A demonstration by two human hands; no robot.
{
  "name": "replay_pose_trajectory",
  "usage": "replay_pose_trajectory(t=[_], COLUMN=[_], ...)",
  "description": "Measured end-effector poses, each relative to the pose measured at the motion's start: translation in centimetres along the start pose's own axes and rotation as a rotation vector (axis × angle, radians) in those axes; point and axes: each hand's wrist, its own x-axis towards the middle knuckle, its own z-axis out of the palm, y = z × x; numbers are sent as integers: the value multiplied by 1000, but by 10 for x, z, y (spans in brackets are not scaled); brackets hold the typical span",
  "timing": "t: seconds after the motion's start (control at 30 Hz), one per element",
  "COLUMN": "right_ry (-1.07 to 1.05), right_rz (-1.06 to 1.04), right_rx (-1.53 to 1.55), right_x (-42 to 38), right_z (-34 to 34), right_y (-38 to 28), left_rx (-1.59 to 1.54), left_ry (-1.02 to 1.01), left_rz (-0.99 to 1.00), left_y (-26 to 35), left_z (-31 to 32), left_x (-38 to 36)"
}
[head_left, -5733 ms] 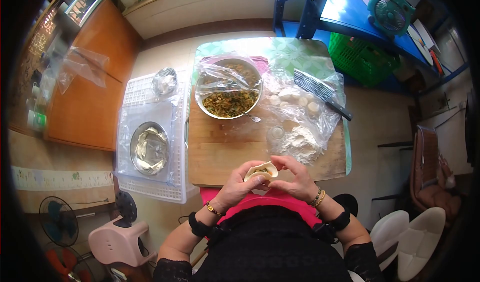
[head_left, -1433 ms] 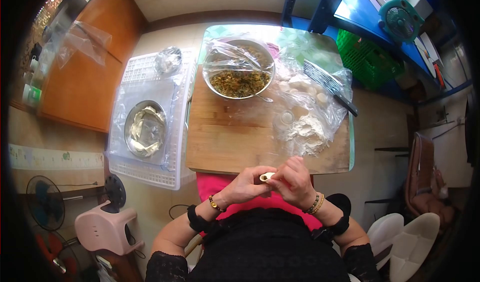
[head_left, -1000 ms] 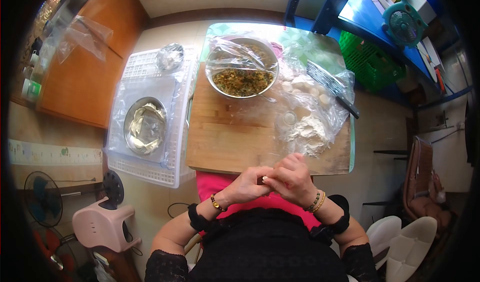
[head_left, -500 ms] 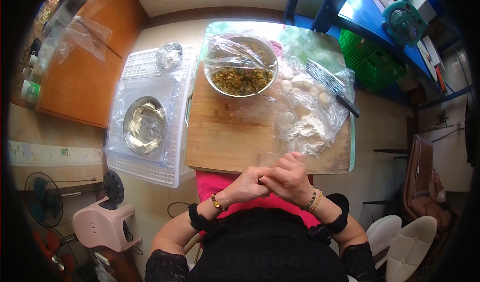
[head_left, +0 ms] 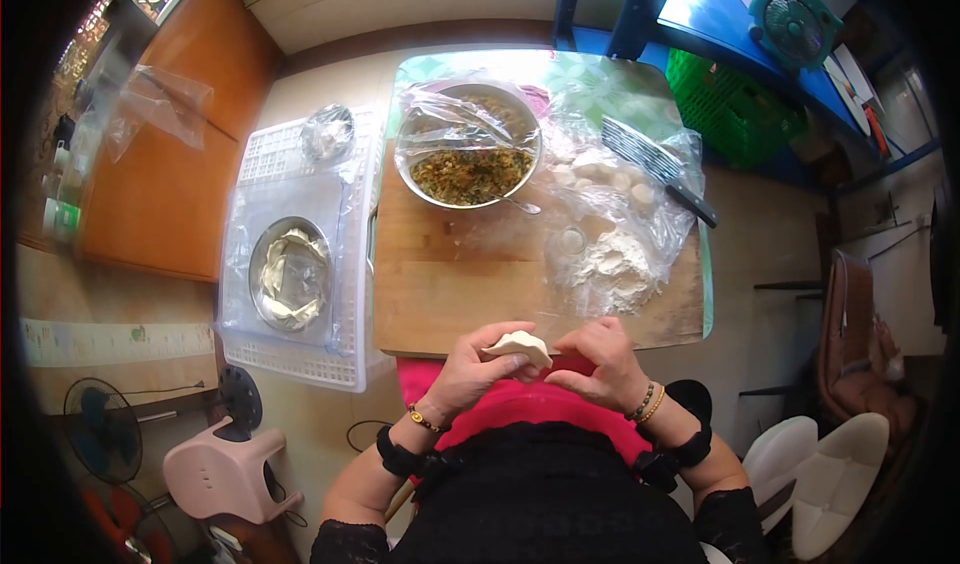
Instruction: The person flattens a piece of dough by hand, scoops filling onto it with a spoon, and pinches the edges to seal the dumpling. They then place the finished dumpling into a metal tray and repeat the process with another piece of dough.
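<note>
A pale folded dumpling (head_left: 522, 346) with a pleated edge rests in my left hand (head_left: 465, 372), pinched between thumb and fingers at the front edge of the wooden board (head_left: 450, 299). Just right of it, my right hand (head_left: 606, 369) holds nothing, its thumb and index finger apart. Beyond them stands a metal bowl of chopped filling (head_left: 470, 177), partly under plastic film, with a spoon handle (head_left: 526, 207) at its rim. On the right of the board lie a heap of flour (head_left: 615, 272) and dough pieces (head_left: 640, 196) under plastic.
A cleaver (head_left: 650, 162) lies on the plastic film at the board's right. To the left, a round metal pan (head_left: 257, 299) with dumplings around its inside sits on a white crate (head_left: 352, 349). A pink stool (head_left: 215, 469) and fan (head_left: 103, 429) stand lower left.
My hands, pressed together before, have separated. The right one moved off to the right and opened; the dumpling now shows in my left hand. The view has shifted slightly.
</note>
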Motion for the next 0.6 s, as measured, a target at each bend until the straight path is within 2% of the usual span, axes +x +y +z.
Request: replay_pose_trajectory(t=[0.17, 0.23, 0.37, 0.43, 0.6], right_ry=[10, 18, 40, 49, 317], right_rz=[-34, -61, -109, -117, -157], right_rx=[15, 13, 21, 20, -68], right_x=[2, 4, 2, 1, 6], right_z=[6, 7, 7, 5, -10], right_y=[-4, -4, -2, -3, -22], left_rx=[-30, 119, 157, 303, 368], left_ry=[-2, 30, 37, 42, 9], left_rz=[49, 143, 180, 286, 353], left_y=[-2, -6, -2, 6, 7], left_z=[0, -1, 5, 15, 24], left_x=[1, 0, -5, -8, -6])
